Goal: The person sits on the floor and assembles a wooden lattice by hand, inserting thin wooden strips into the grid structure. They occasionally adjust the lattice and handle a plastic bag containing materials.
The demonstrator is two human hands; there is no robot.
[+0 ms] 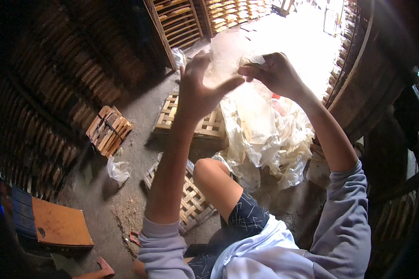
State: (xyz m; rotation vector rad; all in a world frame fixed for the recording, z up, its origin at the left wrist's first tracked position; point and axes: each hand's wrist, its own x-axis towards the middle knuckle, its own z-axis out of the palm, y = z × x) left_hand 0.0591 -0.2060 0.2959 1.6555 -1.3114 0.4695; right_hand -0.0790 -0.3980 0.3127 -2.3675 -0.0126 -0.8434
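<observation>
Head view, looking down past both raised forearms. A thin sheet of clear plastic (226, 52) is held up between the two hands, its upper part pale against strong glare. The right hand (275, 76) is closed, thumb and fingers pinching a gathered part of the sheet. The left hand (196, 90) is spread wide at the sheet's left edge, thumb stretched toward the right hand and fingers pointing upward; blur hides whether its fingers press on the plastic. Below the hands lies a crumpled heap of clear plastic (284, 146). Just left of the heap is a woven tray (168, 116), with a second woven panel (189, 202) nearer the knee (214, 174). Farther left are a tied bundle of wood (108, 131), a crumpled plastic bag (118, 170) and, at lower left, an orange-brown board (63, 223). A bare foot (105, 266) shows near the lower edge.
</observation>
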